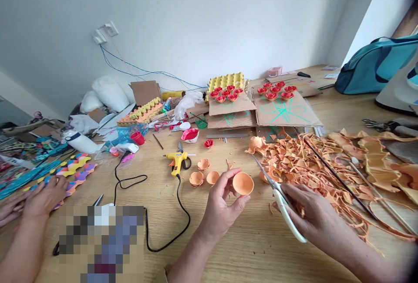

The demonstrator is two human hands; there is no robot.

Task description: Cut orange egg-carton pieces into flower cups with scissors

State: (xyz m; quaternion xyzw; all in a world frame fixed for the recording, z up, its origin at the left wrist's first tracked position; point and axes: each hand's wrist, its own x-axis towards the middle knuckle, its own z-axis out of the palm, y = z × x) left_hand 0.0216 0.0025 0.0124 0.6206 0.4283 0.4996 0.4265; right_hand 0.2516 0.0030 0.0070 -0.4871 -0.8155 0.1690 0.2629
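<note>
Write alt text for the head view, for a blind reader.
Left hand holds an orange cup, right hand holds scissors, above a wooden table strewn with orange scraps. A yellow glue gun lies nearby; another person's hands rest at far left.

Small orange cup (243, 183), round and shallow, pinched at the fingertips of the left hand (219, 207), hollow side showing, white-handled scissors (277, 198) gripped in the right hand (313, 215), blades pointing away toward the cup.
</note>
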